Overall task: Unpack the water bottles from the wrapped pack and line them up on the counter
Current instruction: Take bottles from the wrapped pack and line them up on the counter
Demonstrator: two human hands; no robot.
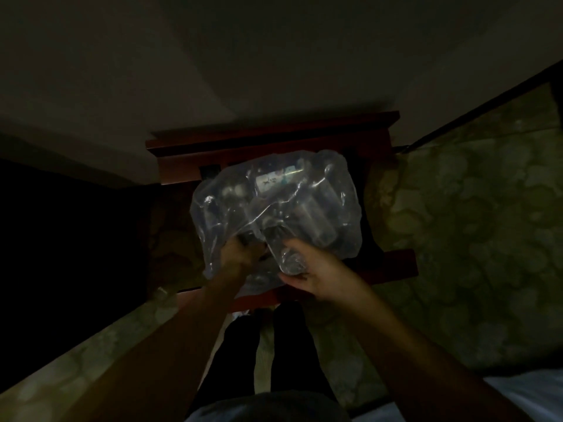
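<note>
A: Where is the wrapped pack [275, 205] at this point?

B: It sits on a small reddish wooden tabletop [399, 264], right in front of the person, between two stretches of patterned green fabric [475, 226]. The light is very dim, so I can make out only the loose clear plastic and a few dark bottle shapes inside it, one with a pale label near the far side.

A: And the hands?

B: The left hand [236, 255] is closed on a bunch of the plastic at the near edge of the pack. I judge it is pinning the wrap so that the pack does not slide along when something is pulled out. The right hand [316, 277] is curled round the end of one water bottle [285, 254], which pokes out of the wrap toward the person, its far end under the film.

A: So a bottle is coming out?

B: That is my reading: one hand anchors, the other draws. The opening seems to face the person, which would explain why both hands work at the near edge.

A: Any bottles lined up yet?

B: None that I can see outside the wrap, though the tabletop is mostly covered by the pack and the darkness hides much. The task looks to be near its start.
</note>
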